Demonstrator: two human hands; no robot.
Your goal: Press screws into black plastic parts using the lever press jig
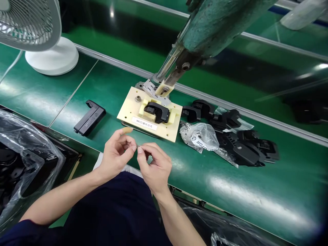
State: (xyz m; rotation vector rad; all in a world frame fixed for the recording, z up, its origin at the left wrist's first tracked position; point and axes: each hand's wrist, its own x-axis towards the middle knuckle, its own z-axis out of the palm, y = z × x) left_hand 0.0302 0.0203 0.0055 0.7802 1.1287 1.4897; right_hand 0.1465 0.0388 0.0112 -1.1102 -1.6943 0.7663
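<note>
My left hand and my right hand meet fingertip to fingertip in front of the bench edge. Both are closed in a pinch, on something too small to make out. A tan covering wraps the left index fingertip. Just beyond the hands lies a cream fixture plate with a printed label. A black curved plastic part sits in its raised holder. To the left, a black plastic housing with white lettering lies on the green bench, apart from my hands.
A green machine arm slants down to the back of the plate. Black plastic parts and a clear plastic bag lie to the right. A white fan stands at the back left. Plastic-lined bins flank me below the bench.
</note>
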